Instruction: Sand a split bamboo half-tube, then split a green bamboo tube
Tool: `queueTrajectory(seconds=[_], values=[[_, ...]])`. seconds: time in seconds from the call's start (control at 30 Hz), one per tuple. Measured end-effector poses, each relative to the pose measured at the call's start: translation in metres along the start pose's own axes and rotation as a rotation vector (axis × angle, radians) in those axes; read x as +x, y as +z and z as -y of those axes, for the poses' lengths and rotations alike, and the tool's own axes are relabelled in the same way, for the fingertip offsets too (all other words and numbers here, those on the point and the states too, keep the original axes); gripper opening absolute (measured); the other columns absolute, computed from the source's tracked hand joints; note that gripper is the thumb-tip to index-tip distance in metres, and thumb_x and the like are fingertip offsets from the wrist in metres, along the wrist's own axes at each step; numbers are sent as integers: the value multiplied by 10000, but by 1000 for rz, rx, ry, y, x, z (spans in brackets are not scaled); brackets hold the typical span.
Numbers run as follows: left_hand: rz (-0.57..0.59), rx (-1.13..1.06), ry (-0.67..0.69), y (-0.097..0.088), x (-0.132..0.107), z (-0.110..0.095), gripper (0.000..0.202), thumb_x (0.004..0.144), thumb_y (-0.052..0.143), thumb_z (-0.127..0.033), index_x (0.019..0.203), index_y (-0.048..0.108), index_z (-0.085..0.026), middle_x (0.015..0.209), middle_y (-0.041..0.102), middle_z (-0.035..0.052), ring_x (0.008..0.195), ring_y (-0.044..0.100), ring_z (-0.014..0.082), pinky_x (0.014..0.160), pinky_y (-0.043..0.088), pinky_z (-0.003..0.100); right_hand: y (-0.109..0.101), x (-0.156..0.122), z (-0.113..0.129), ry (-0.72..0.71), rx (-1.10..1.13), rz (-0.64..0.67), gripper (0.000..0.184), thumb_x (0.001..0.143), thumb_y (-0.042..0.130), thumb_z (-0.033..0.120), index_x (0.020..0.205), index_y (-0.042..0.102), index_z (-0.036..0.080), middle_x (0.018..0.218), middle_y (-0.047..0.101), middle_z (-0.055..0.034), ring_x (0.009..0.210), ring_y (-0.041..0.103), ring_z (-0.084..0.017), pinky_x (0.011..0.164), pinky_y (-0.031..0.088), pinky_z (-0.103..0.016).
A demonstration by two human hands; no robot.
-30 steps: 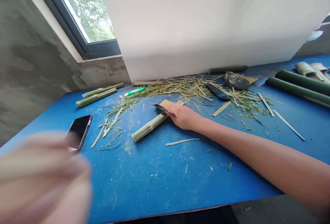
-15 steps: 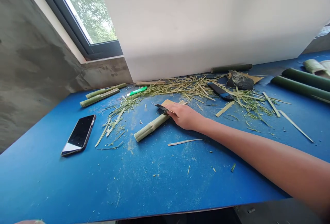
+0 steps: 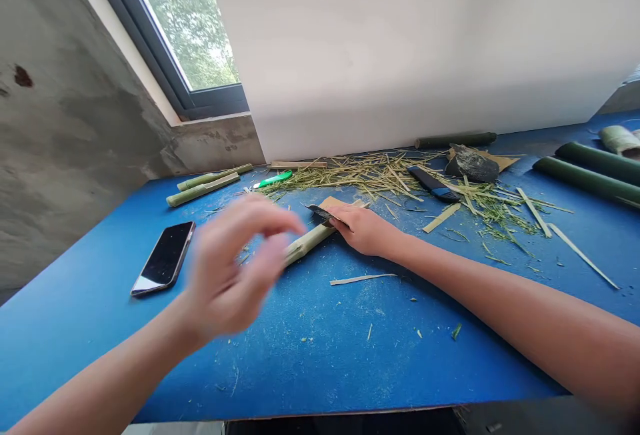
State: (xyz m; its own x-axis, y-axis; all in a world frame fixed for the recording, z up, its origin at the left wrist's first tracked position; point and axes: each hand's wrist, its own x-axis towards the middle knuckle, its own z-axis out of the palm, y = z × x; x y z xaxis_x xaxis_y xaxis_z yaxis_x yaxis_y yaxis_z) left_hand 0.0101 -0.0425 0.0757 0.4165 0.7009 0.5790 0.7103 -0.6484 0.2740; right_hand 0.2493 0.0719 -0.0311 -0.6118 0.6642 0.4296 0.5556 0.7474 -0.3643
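left hand (image 3: pixel 240 261) swings in over the bamboo stick (image 3: pixel 307 243)

since the earlier frame, the left hand has come in from the lower left. it now hangs blurred over the blue table (image 3: pixel 320 361), half open with its fingers curved and nothing visible in them, hiding the stick's near end. the right hand (image 3: pixel 365 229) has barely shifted, closed around a short dark blade (image 3: pixel 320 212) and resting on the stick's far end.

the stick lies flat and slantwise on the table. it is pale green and a bit rough along its length, and its far end turns tan where the wood looks cut flat. a long thin shaving (image 3: pixel 363 279) lies just past the right hand, and a heap of green shavings (image 3: pixel 380 178) sits further up the table. beyond them are a green utility knife (image 3: pixel 273 179), a black-and-blue handled tool (image 3: pixel 433 183) and a dark stone (image 3: pixel 473 165). a phone (image 3: pixel 163 258) lies face up to the left, well apart from the stick.
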Motion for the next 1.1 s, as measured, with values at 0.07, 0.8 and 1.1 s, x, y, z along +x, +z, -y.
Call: queueTrajectory(seconds=[0.07,0.8,1.1], values=[[186,73,-26,30,3,12,330,1027,457,-422,1171,659,-204,1108,682,77,997,652,223,860,563,386,-2,0,0,-4,-10,10,356,1038,405,227,1321,620,217,1295,688,-102,1226,618,-255,1043,473,-407],[399,134,-182,92,-4,46,206,1012,472,-341,1087,562,-171,1124,640,112,1051,600,275,928,494,438,-13,-4,5,165,-14,86,416,1067,361,379,1361,613,229,1323,693,-82,1212,642,-254,1011,485,-359],[388,142,-183,93,-6,47,215,1025,441,-351,1094,551,-180,1132,642,108,1063,601,272,931,487,430,-7,-4,4,79,-3,53,420,1049,381,302,1402,598,229,1388,656,-81,1300,590,-250,1100,452,-403]])
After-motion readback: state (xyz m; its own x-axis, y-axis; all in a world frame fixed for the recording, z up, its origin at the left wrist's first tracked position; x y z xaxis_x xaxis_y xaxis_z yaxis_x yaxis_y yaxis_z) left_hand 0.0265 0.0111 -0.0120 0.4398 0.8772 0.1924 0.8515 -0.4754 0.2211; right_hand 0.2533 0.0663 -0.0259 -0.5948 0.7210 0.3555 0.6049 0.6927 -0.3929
